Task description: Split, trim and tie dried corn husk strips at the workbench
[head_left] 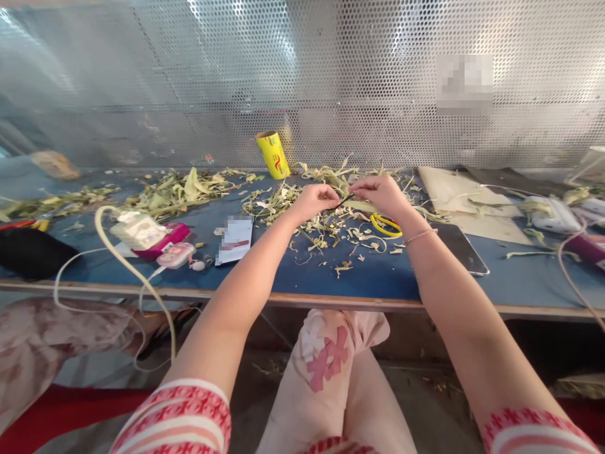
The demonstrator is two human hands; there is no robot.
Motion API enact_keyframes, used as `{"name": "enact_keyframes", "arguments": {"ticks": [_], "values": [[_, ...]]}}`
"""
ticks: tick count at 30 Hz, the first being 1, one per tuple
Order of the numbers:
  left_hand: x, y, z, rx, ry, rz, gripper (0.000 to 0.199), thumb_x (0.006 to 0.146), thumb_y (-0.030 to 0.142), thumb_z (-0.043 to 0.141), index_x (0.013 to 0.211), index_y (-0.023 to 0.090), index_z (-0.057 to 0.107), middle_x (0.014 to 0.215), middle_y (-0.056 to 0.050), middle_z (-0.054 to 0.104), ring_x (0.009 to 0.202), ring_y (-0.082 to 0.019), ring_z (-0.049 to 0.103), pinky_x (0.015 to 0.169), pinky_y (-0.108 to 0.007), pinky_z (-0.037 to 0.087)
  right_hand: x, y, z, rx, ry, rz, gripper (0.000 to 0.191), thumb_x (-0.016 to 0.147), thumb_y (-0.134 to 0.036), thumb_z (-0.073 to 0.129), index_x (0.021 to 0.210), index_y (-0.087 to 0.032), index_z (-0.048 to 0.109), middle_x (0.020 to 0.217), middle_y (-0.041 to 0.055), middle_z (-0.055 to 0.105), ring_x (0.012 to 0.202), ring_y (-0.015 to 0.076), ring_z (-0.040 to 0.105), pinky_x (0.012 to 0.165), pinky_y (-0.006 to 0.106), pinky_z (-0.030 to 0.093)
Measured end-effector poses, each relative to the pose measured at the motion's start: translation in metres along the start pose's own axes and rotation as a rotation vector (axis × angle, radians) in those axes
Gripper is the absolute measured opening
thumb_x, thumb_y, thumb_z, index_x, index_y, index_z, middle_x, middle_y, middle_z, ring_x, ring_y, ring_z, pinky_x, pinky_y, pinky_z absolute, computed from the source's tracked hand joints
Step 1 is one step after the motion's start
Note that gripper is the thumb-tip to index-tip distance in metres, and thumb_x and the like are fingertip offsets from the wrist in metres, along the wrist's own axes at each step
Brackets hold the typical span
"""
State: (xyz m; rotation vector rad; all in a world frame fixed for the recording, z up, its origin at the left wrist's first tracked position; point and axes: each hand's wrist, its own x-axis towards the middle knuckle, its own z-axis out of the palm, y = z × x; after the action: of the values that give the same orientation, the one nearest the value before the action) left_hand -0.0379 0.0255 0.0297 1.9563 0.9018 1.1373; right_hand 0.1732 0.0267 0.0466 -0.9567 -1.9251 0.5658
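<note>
Both of my hands meet over a loose heap of dry, pale green leaves and stems (326, 224) on the blue worktop. A thin dark strip (345, 200) spans the gap between my fingertips; its kind is too small to make out. My left hand (314, 200) is closed in a pinch on the strip's near end. My right hand (379, 191) is also pinched, with its fingertips at the strip's far end. Just below my right hand lies a yellow loop (385, 226), partly covered by plant bits.
A yellow cardboard tube (273, 155) stands tilted by the perforated metal wall (331, 75). Left are a phone (235, 241), a magenta-and-white device (161, 243) with cables and another leaf pile (182, 192). A dark tablet (460, 249) and pale sheets (454, 192) lie right. Someone's leg (61, 334) shows left.
</note>
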Motion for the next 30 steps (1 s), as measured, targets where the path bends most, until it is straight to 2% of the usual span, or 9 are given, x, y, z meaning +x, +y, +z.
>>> {"name": "enact_keyframes", "arguments": {"ticks": [3,7,11,14,18,21,25,28,30], "values": [[0.001,0.001,-0.011,0.088,0.033,0.03,0.011,0.068,0.021,0.073,0.073,0.014,0.065,0.071,-0.002,0.065,0.067,-0.012,0.059,0.07,-0.029,0.046,-0.001,0.004,-0.006,0.139,-0.107,0.072,0.014,0.071,-0.024,0.072,0.083,-0.016,0.075,0.08,0.0036,0.072,0.073,0.0131,0.064,0.073,0.029,0.052],[0.0,0.005,-0.016,0.13,0.005,0.062,0.013,0.071,0.024,0.072,0.077,0.014,0.065,0.074,-0.002,0.065,0.072,-0.013,0.058,0.073,-0.03,0.046,-0.003,0.011,-0.009,0.439,-0.174,0.224,0.025,0.063,-0.031,0.079,0.083,-0.017,0.074,0.08,0.0036,0.072,0.069,0.0117,0.063,0.063,0.025,0.052],[-0.004,0.015,-0.011,0.191,-0.067,0.161,0.027,0.075,0.022,0.07,0.102,0.019,0.066,0.082,-0.002,0.067,0.079,-0.014,0.06,0.08,-0.031,0.045,-0.005,0.013,-0.005,0.647,-0.245,0.317,0.028,0.058,-0.03,0.083,0.083,-0.019,0.073,0.085,0.0026,0.073,0.065,0.0094,0.063,0.056,0.021,0.051],[-0.006,0.021,-0.004,0.327,-0.051,0.277,0.034,0.077,0.02,0.07,0.111,0.025,0.065,0.083,-0.001,0.068,0.084,-0.015,0.06,0.084,-0.033,0.043,-0.005,0.012,0.003,0.697,-0.235,0.353,0.028,0.058,-0.029,0.084,0.081,-0.019,0.072,0.081,0.001,0.072,0.054,0.0059,0.058,0.049,0.018,0.048],[-0.006,0.021,0.004,0.517,-0.052,0.447,0.023,0.083,0.023,0.063,0.104,0.03,0.07,0.085,-0.001,0.069,0.084,-0.016,0.057,0.084,-0.034,0.039,-0.005,0.011,0.015,0.745,-0.111,0.334,0.025,0.06,-0.029,0.082,0.079,-0.018,0.07,0.07,-0.0033,0.068,0.047,0.0027,0.052,0.044,0.014,0.044],[-0.005,0.016,0.005,0.648,0.014,0.524,0.019,0.086,0.026,0.06,0.1,0.032,0.072,0.085,-0.001,0.07,0.089,-0.017,0.055,0.089,-0.038,0.033,-0.005,0.011,0.019,0.751,-0.07,0.328,0.022,0.062,-0.026,0.082,0.077,-0.017,0.069,0.068,-0.0039,0.067,0.05,0.003,0.054,0.048,0.013,0.045],[-0.003,0.009,0.001,0.727,0.155,0.55,0.016,0.086,0.027,0.059,0.092,0.031,0.073,0.082,-0.002,0.069,0.095,-0.019,0.054,0.095,-0.043,0.028,-0.006,0.007,0.02,0.666,-0.142,0.391,0.018,0.066,-0.026,0.079,0.078,-0.016,0.069,0.064,-0.0016,0.067,0.052,0.0069,0.058,0.046,0.016,0.047],[0.0,0.005,-0.002,0.686,0.193,0.526,0.015,0.085,0.025,0.06,0.09,0.03,0.073,0.082,-0.002,0.07,0.09,-0.018,0.057,0.093,-0.04,0.034,-0.007,0.004,0.021,0.706,-0.181,0.449,0.013,0.071,-0.025,0.077,0.078,-0.017,0.069,0.071,0.0006,0.07,0.053,0.0064,0.059,0.045,0.015,0.047],[0.001,0.004,-0.001,0.596,0.211,0.492,0.014,0.085,0.023,0.06,0.089,0.026,0.073,0.084,-0.003,0.07,0.086,-0.017,0.06,0.088,-0.037,0.039,-0.008,0.003,0.022,0.785,-0.21,0.464,0.014,0.069,-0.023,0.078,0.079,-0.017,0.069,0.077,0.0017,0.071,0.058,0.006,0.061,0.05,0.014,0.05]]}}
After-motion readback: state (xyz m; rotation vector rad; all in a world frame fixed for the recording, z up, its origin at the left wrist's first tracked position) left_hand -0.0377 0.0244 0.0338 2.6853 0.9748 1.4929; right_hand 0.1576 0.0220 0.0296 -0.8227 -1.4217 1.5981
